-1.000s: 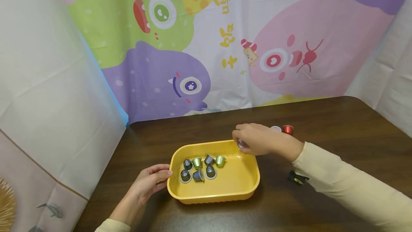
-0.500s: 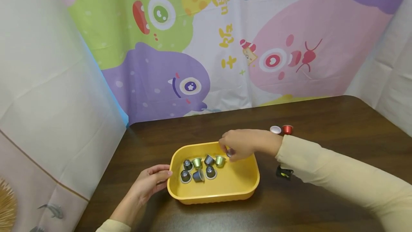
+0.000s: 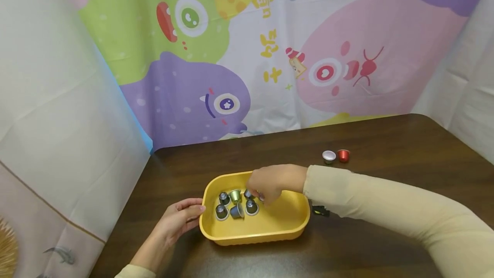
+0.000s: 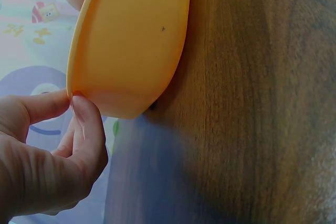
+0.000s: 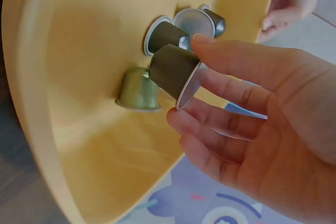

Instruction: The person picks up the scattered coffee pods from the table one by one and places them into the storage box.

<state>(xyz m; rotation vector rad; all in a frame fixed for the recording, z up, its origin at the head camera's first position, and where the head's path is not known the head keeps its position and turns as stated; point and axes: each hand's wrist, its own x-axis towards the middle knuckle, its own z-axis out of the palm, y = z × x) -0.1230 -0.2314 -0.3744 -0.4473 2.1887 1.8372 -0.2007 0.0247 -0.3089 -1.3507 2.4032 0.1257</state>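
Note:
A yellow tray [image 3: 262, 239] stands on the dark table, with my left hand [image 3: 179, 218] at its left end. Thumb and fingers of that hand pinch the tray's rim in the left wrist view. Over the inside of the tray, my right hand [image 3: 270, 181] pinches a dark coffee capsule [image 5: 172, 72] by its rim, lid tilted toward the palm. Just beyond it sits a light green capsule [image 5: 139, 90], hidden behind the hand in the head view. Several others crowd the tray's left half, among them a blue capsule [image 3: 237, 211] on its side and another green capsule [image 3: 235, 196].
Behind the tray to the right, a white-lidded capsule [image 3: 329, 156] and a red capsule [image 3: 343, 155] lie on the table [image 3: 386, 162]. A small black item [image 3: 320, 210] shows under the right sleeve. Printed cloth [image 3: 216, 93] hangs along the back.
My right hand has moved left from the tray's far right corner with the capsule, in among the other capsules. My left hand stays at the rim.

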